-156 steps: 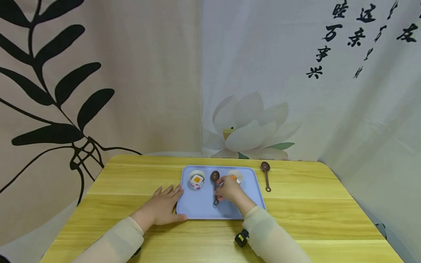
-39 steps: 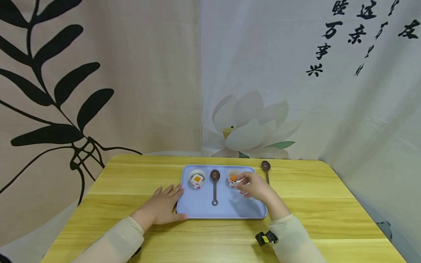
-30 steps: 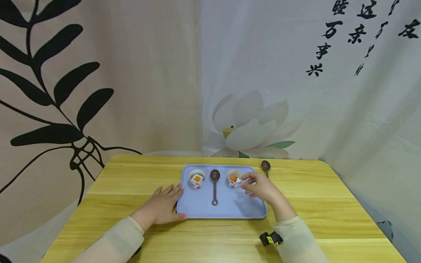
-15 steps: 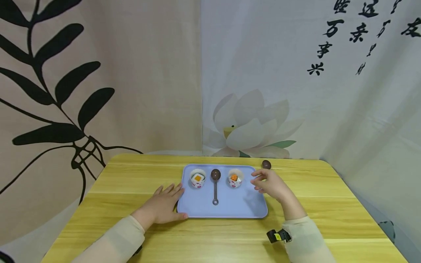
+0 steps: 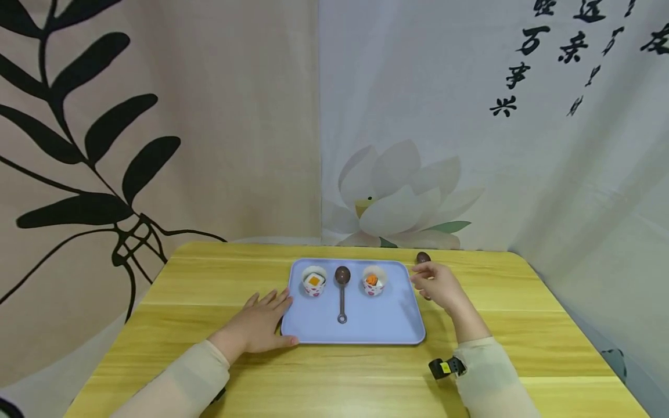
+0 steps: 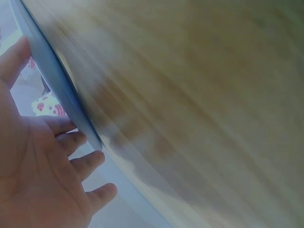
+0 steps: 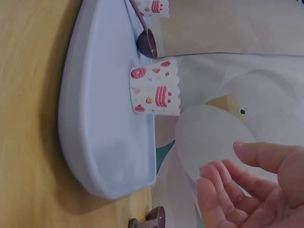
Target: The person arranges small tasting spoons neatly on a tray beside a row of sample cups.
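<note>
My left hand (image 5: 256, 326) rests at the left edge of a pale blue tray (image 5: 313, 325), fingers spread; the left wrist view shows fingertips along its rim. On the tray, a brown spoon (image 5: 342, 276) lies between two patterned paper cups. The left cup (image 5: 313, 290) contains a white piece with an orange square on top, while the right cup (image 5: 373, 289) contains something orange and white. Just off the tray's right side, my right hand (image 5: 440, 284) hovers over a second brown spoon (image 5: 422, 256), hiding most of its handle. Its fingers are loosely bent with nothing in them (image 7: 242, 190).
The yellow wooden table (image 5: 502, 325) extends on both sides of the tray and in front of it. Behind it hangs a pale curtain (image 5: 251, 145) printed with leaves, a lotus and black characters. A small black device (image 5: 446, 367) sits at my right wrist.
My right hand has gone from the middle of the tray to the right cup, then left that cup and moved right over the second spoon. The left hand has stayed at the tray's edge.
</note>
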Available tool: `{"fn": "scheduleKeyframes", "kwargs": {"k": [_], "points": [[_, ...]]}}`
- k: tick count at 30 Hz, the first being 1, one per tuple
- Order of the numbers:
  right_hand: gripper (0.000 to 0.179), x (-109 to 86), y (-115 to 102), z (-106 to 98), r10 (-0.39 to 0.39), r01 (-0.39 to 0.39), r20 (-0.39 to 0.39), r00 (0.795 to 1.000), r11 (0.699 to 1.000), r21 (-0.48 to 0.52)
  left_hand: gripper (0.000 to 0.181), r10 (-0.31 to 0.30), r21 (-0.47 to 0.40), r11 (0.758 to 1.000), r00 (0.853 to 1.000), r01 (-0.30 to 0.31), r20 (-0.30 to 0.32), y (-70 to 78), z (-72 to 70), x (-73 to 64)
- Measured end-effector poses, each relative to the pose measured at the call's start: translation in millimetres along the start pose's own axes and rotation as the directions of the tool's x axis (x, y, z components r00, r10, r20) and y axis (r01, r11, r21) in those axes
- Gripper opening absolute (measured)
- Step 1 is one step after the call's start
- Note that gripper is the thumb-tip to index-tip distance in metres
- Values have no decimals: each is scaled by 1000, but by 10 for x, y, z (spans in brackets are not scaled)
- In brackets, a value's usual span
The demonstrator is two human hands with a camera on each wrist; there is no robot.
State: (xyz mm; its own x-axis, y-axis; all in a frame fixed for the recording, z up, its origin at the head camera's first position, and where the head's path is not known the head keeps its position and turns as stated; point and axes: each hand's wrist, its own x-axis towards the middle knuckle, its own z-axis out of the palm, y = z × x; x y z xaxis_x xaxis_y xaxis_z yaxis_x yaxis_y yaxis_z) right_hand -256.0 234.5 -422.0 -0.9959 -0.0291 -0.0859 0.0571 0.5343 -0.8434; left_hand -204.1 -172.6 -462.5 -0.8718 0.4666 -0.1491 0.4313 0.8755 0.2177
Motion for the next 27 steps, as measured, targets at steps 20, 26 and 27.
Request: {"fn": "scheduleKeyframes", "kwargs": {"k": [20, 26, 27], "points": [[36, 222, 189, -126, 17, -17, -88, 996, 1000, 5, 101, 1, 6, 1000, 1000, -1, -1, 16, -20, 4], [34, 288, 279, -141, 15, -10, -107, 994, 999, 53, 101, -1, 6, 1000, 1000, 1, 3, 18, -19, -4], [34, 299, 292, -144, 14, -8, -106, 994, 998, 63, 101, -2, 5, 1000, 1000, 2, 3, 21, -23, -8]]}}
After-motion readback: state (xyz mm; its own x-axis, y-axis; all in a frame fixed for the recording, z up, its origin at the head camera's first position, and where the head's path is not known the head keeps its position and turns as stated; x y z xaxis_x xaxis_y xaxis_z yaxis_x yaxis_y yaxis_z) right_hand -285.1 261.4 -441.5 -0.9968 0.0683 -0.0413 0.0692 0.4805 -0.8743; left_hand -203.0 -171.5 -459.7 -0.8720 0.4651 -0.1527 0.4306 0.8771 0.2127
